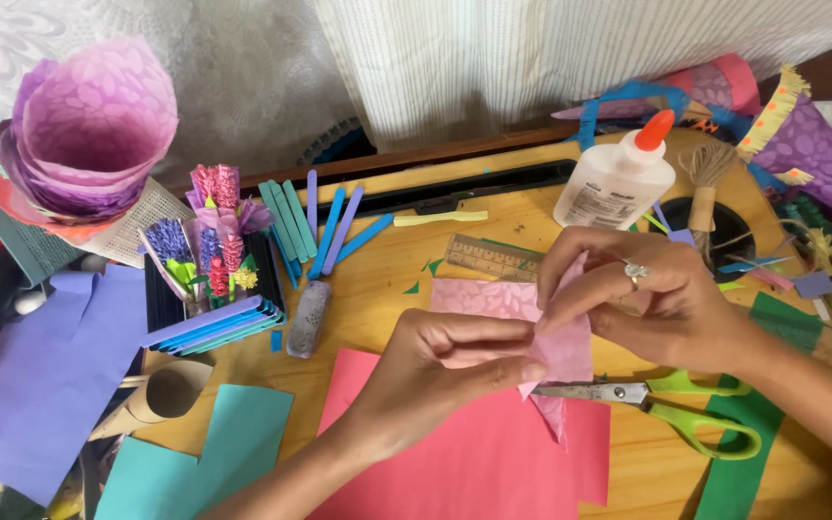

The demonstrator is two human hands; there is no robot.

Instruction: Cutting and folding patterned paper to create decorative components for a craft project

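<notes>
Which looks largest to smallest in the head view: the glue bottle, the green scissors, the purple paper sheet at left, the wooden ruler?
1. purple paper sheet
2. green scissors
3. glue bottle
4. wooden ruler, partly hidden by a hand, so its rank is unsure.

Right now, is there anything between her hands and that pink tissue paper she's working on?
Nothing visible. Both the left hand and the right hand already pinch the pink tissue paper directly, held above the red paper sheet. The scissors lie beside it on the table, under the right wrist, not in between.
</notes>
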